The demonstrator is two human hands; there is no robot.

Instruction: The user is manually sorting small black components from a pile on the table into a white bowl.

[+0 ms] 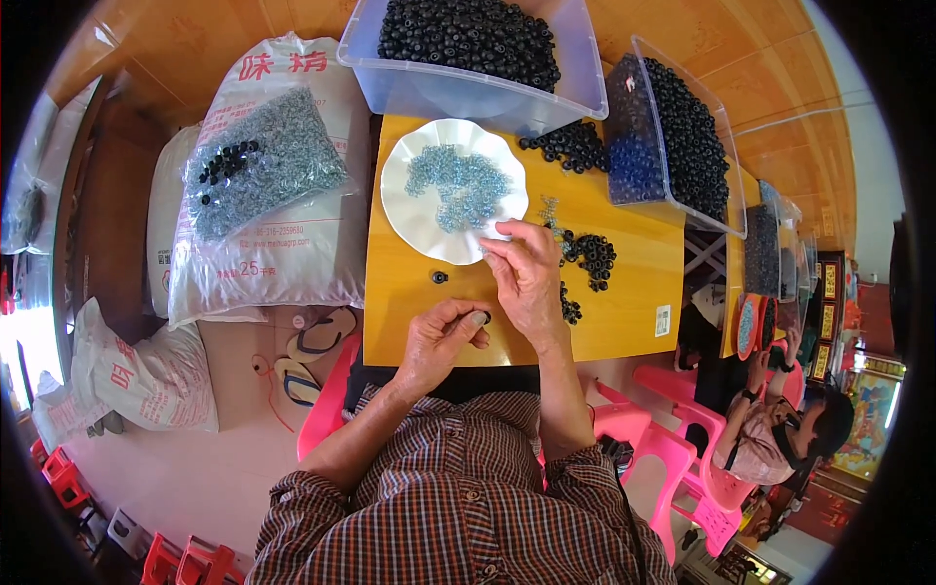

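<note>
My left hand [439, 341] is closed near the table's front edge, a small round black piece [487, 317] pinched between thumb and forefinger. My right hand [526, 278] is bent into a pinch at the lower right rim of a white wavy-edged plate [398, 210]; whatever its fingertips hold is too small to make out. Many small clear bluish pieces [463, 185] are spread on the plate. One loose black round piece [440, 277] lies between the plate and my left hand. A pile of black round pieces [593, 258] sits right of my right hand.
Clear plastic bins [468, 97] of black pieces stand at the far side, another bin [673, 205] at the right. Left of the yellow table [624, 322] a bag of clear pieces [283, 161] rests on a white sack [331, 258]. Another person [770, 439] sits at the right.
</note>
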